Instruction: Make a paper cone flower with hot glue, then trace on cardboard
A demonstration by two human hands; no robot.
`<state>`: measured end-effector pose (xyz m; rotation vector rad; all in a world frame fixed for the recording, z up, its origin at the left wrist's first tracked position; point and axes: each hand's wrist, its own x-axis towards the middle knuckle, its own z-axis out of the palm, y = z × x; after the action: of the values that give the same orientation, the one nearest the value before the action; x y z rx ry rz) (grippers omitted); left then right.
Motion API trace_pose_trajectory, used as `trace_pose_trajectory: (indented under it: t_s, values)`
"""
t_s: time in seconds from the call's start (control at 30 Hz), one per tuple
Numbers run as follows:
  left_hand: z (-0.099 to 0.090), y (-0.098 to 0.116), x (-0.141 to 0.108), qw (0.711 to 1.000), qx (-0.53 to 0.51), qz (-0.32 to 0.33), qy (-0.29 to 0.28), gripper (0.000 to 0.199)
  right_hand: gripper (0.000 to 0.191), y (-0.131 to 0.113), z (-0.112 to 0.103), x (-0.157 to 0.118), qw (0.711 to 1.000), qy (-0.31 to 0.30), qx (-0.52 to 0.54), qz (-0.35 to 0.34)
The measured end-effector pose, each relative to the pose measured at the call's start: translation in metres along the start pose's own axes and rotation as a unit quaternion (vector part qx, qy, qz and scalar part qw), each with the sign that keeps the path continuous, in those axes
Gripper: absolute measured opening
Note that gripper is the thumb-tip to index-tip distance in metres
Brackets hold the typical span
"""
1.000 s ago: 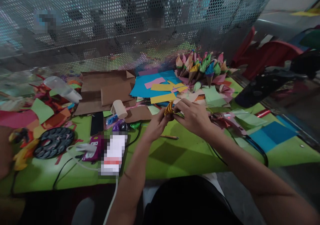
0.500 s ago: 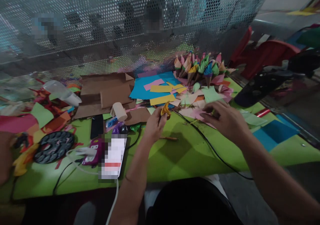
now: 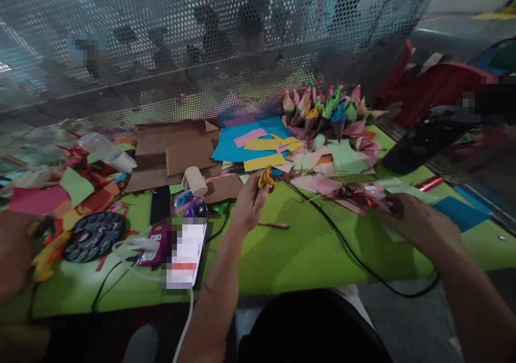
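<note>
My left hand (image 3: pixel 250 204) is closed on a yellow twisted paper swirl (image 3: pixel 266 177), its curled top showing above my fingers. It resembles the swirls on the paper ice cream cones (image 3: pixel 314 110) at the back. My right hand (image 3: pixel 423 223) is at the right, its fingers closed round the rear of what looks like a corded glue gun (image 3: pixel 365 191) with a small red light. The body of that tool is partly blurred and sits over paper scraps. Below my left hand a thin brown stick (image 3: pixel 274 224) lies on the green tabletop (image 3: pixel 298 261).
A black cable (image 3: pixel 334 229) crosses the table. Coloured sheets (image 3: pixel 229 143), brown cardboard (image 3: pixel 173 137) and a purple power strip (image 3: pixel 155 245) with a phone (image 3: pixel 187 253) are around. A dark round tray (image 3: pixel 94 237) lies left, near another person's hand (image 3: pixel 14 255). Behind stands a perforated metal panel (image 3: pixel 161 78).
My right hand has moved right and toward me, from over the paper scraps, and now grips the tool with the red light. The left hand still holds the yellow swirl, almost unmoved.
</note>
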<state>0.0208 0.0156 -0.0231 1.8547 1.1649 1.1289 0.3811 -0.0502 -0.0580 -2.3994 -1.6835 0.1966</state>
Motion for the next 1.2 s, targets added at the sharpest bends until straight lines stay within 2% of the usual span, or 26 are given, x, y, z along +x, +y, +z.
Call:
trace_pose_trajectory:
  t_s: [0.13,0.3,0.37,0.43,0.5,0.57,0.67,0.73,0.87,0.93,1.07,1.2]
  values:
    - [-0.001,0.003,0.0,1.0,-0.002,0.005,-0.001,0.04,0.031,0.003,-0.008,0.007,0.998,-0.029,0.051,-0.024]
    - [-0.002,0.006,-0.001,1.0,-0.003,0.01,0.005,0.039,0.021,-0.001,-0.017,0.01,0.981,-0.014,0.195,0.024]
    - [-0.003,0.007,-0.001,1.0,-0.002,0.016,0.008,0.039,0.023,-0.01,-0.024,0.005,0.952,-0.016,0.302,0.052]
    - [-0.003,0.006,-0.002,1.0,0.004,0.019,0.009,0.039,0.031,-0.022,-0.032,-0.001,0.89,-0.025,0.45,0.063]
    - [-0.003,0.005,-0.002,1.0,0.008,0.017,0.006,0.04,0.034,-0.035,-0.04,-0.007,0.835,-0.041,0.545,0.063]
    - [-0.002,0.003,-0.002,1.0,0.002,0.013,0.001,0.041,0.033,-0.046,-0.044,-0.011,0.803,-0.082,0.587,0.055]
    - [-0.001,0.0,-0.003,1.0,-0.012,0.014,-0.002,0.041,0.029,-0.06,-0.043,-0.012,0.775,-0.149,0.614,0.029]
    - [-0.002,-0.001,-0.003,1.0,-0.008,0.016,-0.003,0.04,0.029,-0.069,-0.041,-0.011,0.768,-0.164,0.619,0.014]
    - [-0.004,0.001,-0.003,1.0,0.015,0.024,0.006,0.039,0.041,-0.083,-0.041,-0.01,0.775,-0.169,0.608,-0.006]
    - [-0.005,0.002,-0.002,0.999,0.019,0.03,0.014,0.038,0.046,-0.086,-0.043,-0.01,0.767,-0.176,0.617,-0.008]
    - [-0.003,0.003,-0.001,1.0,-0.023,0.017,0.006,0.038,0.048,-0.081,-0.048,-0.009,0.776,-0.152,0.612,0.007]
    - [0.0,0.002,0.0,0.998,-0.068,-0.007,-0.005,0.041,0.041,-0.072,-0.053,-0.006,0.789,-0.128,0.601,0.012]
